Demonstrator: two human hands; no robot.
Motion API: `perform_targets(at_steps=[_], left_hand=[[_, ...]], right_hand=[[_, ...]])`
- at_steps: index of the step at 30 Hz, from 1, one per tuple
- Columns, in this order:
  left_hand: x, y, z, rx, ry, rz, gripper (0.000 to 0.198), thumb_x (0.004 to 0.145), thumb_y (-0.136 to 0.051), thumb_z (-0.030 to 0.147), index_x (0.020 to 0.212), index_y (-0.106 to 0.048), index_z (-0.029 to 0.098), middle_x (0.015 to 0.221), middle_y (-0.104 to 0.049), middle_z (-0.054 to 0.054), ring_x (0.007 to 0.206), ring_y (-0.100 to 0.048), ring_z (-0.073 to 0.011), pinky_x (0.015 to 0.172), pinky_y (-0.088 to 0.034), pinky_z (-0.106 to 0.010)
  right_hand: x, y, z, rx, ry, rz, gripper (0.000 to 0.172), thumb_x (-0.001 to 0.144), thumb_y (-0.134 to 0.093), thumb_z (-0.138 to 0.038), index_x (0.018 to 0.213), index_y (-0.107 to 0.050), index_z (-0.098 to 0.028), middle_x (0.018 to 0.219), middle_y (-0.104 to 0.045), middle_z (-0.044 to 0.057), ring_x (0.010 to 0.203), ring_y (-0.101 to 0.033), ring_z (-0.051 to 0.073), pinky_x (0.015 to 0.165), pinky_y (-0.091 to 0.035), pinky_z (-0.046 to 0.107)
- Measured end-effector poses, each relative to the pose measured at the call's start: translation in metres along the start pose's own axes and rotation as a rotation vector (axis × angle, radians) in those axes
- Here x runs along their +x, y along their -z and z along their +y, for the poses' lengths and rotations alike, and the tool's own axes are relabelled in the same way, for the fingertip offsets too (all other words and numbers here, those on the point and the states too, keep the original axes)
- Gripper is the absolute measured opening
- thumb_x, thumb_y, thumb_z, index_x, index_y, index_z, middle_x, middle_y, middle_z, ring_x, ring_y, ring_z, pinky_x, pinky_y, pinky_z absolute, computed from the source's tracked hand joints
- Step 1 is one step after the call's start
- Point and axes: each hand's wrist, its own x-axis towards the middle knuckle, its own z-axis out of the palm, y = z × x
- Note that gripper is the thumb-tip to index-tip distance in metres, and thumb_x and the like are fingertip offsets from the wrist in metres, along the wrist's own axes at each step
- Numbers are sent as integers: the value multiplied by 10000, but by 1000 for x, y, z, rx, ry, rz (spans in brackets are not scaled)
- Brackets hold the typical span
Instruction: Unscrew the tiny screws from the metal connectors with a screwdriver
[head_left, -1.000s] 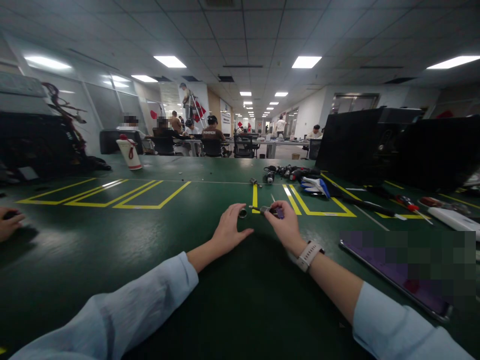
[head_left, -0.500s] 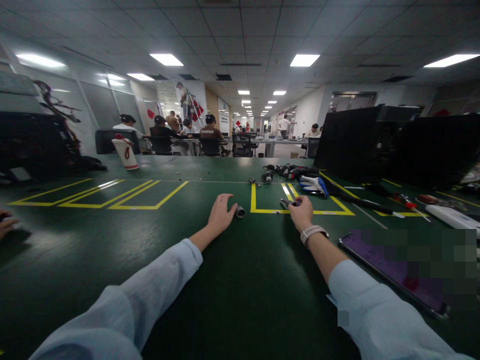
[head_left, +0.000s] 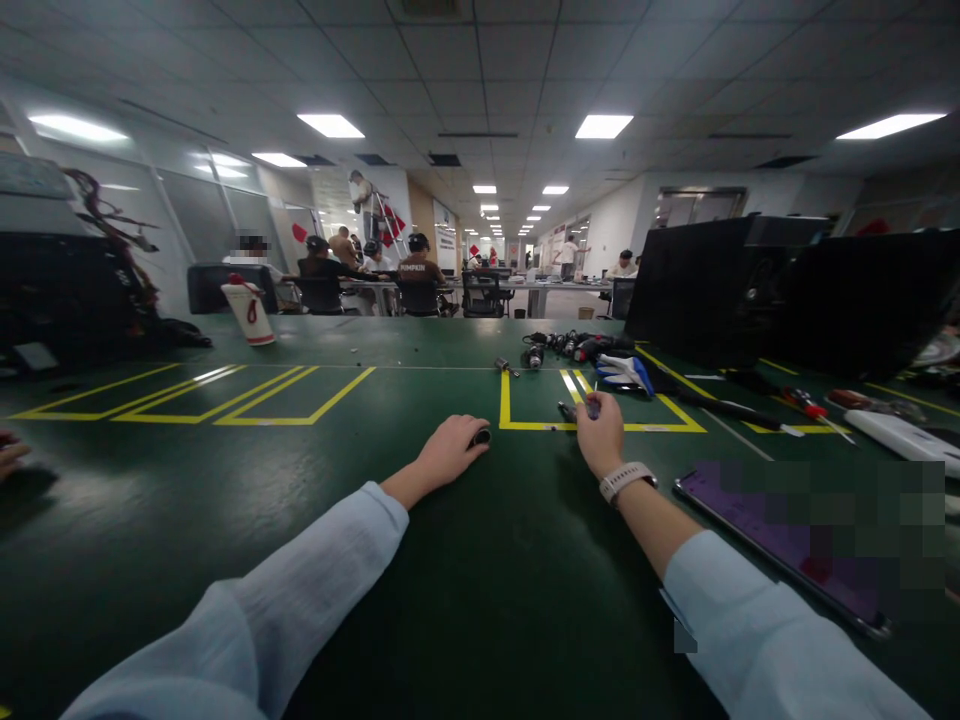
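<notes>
On the green tabletop, my left hand (head_left: 452,450) is closed round a short hollow metal cylinder (head_left: 481,437), whose dark open end faces me. My right hand (head_left: 600,435) pinches a slim dark part with a metal end (head_left: 567,411) above the near edge of a yellow-taped rectangle (head_left: 604,427). The fingers cover much of this part, so its exact kind is unclear. A small metal piece (head_left: 502,366) lies at the rectangle's far left corner, beyond both hands.
A blue-and-white glove (head_left: 626,373) and a heap of dark tools (head_left: 574,346) lie behind my right hand. To the right are a phone (head_left: 780,545), a red-handled screwdriver (head_left: 814,404) and black monitors (head_left: 720,290). A white cup (head_left: 249,312) stands far left. Another person's hand (head_left: 10,455) shows at the left edge.
My left hand has come down over the metal cylinder and closed on it; before, its fingers were spread beside it. My right hand keeps its grip in nearly the same place.
</notes>
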Motion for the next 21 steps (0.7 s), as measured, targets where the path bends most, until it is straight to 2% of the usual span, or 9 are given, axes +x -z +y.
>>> perform_targets(at_steps=[3, 8, 12, 16, 18, 21], left_hand=[[-10, 3, 14, 36, -52, -12, 341, 777, -580, 340, 1066, -569, 160, 997, -613, -110, 963, -535, -263, 864, -404, -420], [-33, 7, 44, 30, -142, -75, 369, 774, -581, 393, 1077, -537, 188, 992, -588, -82, 914, -534, -234, 819, -410, -384], [-46, 8, 58, -16, -124, -106, 285, 742, -615, 389, 921, -544, 180, 909, -579, -62, 855, -529, -227, 780, -415, -372], [-51, 10, 61, -150, 1, -94, 317, 700, -649, 388, 893, -503, 183, 908, -577, -52, 826, -538, -215, 724, -425, -344], [-51, 11, 61, -227, 83, -99, 310, 704, -639, 385, 891, -488, 189, 883, -580, -40, 783, -546, -200, 672, -427, -320], [-50, 14, 61, -305, 178, -122, 345, 698, -638, 389, 932, -479, 193, 854, -584, -26, 727, -554, -186, 604, -420, -292]], right_hand=[[-19, -4, -14, 91, 25, -71, 177, 709, -522, -286, 854, -563, -194, 867, -584, 66, 830, -527, 229, 768, -390, 365], [-66, -4, -48, 242, 62, -276, 98, 681, -583, -241, 774, -588, -209, 785, -601, 17, 768, -547, 195, 741, -416, 334], [-99, 16, -77, 390, 33, -493, 50, 720, -595, -257, 750, -607, -218, 754, -602, 4, 748, -546, 186, 701, -421, 311], [-114, 42, -95, 436, -33, -649, 138, 789, -555, -318, 723, -602, -206, 700, -580, -1, 663, -528, 161, 601, -407, 280], [-114, 50, -97, 468, -45, -640, 179, 804, -546, -339, 698, -594, -202, 671, -574, -4, 643, -522, 154, 600, -401, 278], [-109, 55, -92, 527, -38, -557, 239, 823, -530, -372, 664, -587, -204, 639, -562, -9, 638, -514, 149, 620, -389, 280]])
